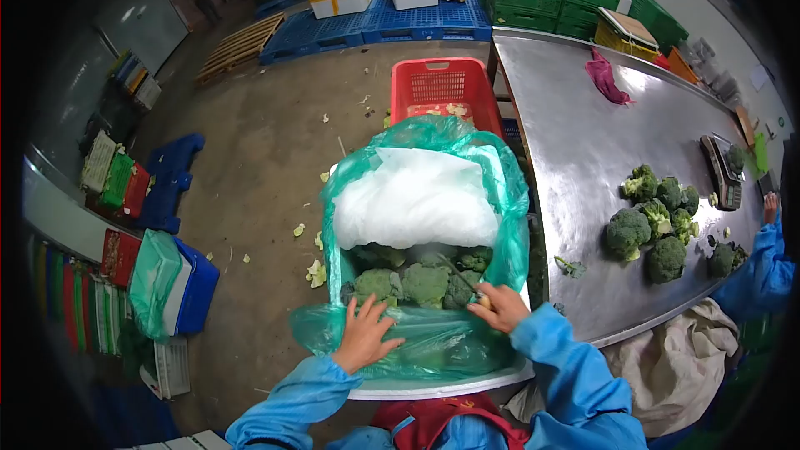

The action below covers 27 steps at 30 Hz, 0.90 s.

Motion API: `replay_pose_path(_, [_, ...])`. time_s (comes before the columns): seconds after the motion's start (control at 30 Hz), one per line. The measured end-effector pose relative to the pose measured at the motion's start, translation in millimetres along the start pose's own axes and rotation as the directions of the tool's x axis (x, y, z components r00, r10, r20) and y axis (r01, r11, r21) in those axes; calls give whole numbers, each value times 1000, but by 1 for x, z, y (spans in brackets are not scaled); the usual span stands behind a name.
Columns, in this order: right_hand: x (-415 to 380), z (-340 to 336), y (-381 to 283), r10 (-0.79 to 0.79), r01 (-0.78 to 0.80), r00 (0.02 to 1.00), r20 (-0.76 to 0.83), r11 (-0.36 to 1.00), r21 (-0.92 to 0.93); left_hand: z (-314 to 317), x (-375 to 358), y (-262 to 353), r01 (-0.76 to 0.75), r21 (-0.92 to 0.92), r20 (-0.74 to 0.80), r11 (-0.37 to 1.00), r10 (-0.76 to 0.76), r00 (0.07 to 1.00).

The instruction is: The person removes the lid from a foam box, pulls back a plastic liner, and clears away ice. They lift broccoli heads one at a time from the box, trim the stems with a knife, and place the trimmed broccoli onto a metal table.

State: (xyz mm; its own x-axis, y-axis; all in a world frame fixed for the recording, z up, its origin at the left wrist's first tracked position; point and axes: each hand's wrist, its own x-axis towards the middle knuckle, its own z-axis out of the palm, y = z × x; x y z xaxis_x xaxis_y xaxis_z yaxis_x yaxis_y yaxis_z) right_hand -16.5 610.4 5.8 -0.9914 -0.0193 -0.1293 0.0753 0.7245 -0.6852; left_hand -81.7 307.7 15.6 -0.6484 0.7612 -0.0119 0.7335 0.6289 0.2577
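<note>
A white foam box lined with a green plastic bag holds several heads of broccoli. White padding covers the far part of the box. Fingers spread, my left hand rests at the near left edge of the broccoli, on the bag. My right hand is closed round the handle of a knife, whose blade points up and left over the broccoli.
A metal table on the right bears loose broccoli, a scale and a pink cloth. Behind the box stands a red crate. A co-worker's hand shows at the far right.
</note>
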Motion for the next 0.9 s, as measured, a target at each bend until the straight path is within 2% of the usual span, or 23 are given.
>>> replay_pose_path(0.07, [-41,-16,5,53,-54,998,-21,998,-44,-19,-33,13,205,-274,196,939,-154,968])
replay_pose_path(0.1, [-64,-18,12,76,-72,994,-76,996,60,-24,-54,24,274,-356,224,893,-202,953])
replay_pose_path(0.13, [-88,-20,22,137,-135,986,-94,990,31,-23,-77,33,338,-432,257,836,-246,935])
replay_pose_path(0.2, [-132,-17,48,295,-273,938,-181,952,139,1,-131,51,172,-526,1,833,-202,979])
replay_pose_path(0.23, [-150,-13,58,297,-276,939,-170,951,137,17,-159,62,267,-640,99,720,-267,959])
replay_pose_path(0.27, [-164,-7,68,336,-276,903,-266,931,239,35,-186,74,357,-729,204,584,-312,928])
replay_pose_path(0.3, [-171,-4,77,378,-261,856,-353,905,336,55,-212,86,364,-732,209,576,-320,924])
replay_pose_path(0.33, [-174,-2,82,380,-267,861,-339,904,334,74,-239,98,517,-818,386,253,-424,819])
replay_pose_path(0.37, [-176,-1,86,449,-296,833,-323,856,425,88,-259,105,597,-795,573,-104,-451,684])
replay_pose_path(0.4, [-175,-1,87,513,-318,803,-303,799,511,96,-272,104,592,-782,579,-192,-575,578])
replay_pose_path(0.43, [-171,-10,80,609,-294,771,-184,598,746,91,-276,97,377,-701,711,-605,-559,427])
replay_pose_path(0.47, [-170,-18,81,695,-267,699,-167,470,841,84,-278,84,47,-493,833,-869,-456,312])
replay_pose_path(0.5, [-169,-28,85,771,-218,623,-136,338,916,82,-285,66,230,-634,769,-738,-633,87])
replay_pose_path(0.53, [-170,-44,86,748,-150,625,-224,397,906,80,-289,47,441,-683,608,-582,-788,-98])
replay_pose_path(0.57, [-172,-60,86,720,-84,620,-311,454,887,68,-285,32,466,-828,367,-312,-930,28])
replay_pose_path(0.6, [-171,-74,80,621,-34,668,-411,576,817,41,-259,23,453,-892,95,-13,-983,157])
replay_pose_path(0.63, [-166,-83,66,577,-66,680,-452,663,746,22,-225,26,463,-865,-47,194,-950,310])
replay_pose_path(0.67, [-154,-81,54,539,-59,725,-428,668,742,-5,-171,41,438,-807,-178,396,-871,459])
replay_pose_path(0.73, [-130,-68,30,455,-47,816,-356,667,744,-14,-93,61,328,-823,-27,464,-608,794])
replay_pose_path(0.77, [-122,-56,19,413,-49,857,-306,658,751,-8,-60,58,134,-502,-80,854,-200,977])
replay_pose_path(0.83, [-121,-37,10,354,-64,915,-195,603,796,20,-18,64,-62,-203,93,977,82,992])
replay_pose_path(0.87, [-127,-33,8,339,-65,923,-184,607,792,33,-9,58,-74,-197,96,978,95,991])
replay_pose_path(0.9, [-137,-32,11,345,-59,918,-194,604,795,46,-1,53,-78,-80,214,994,94,972])
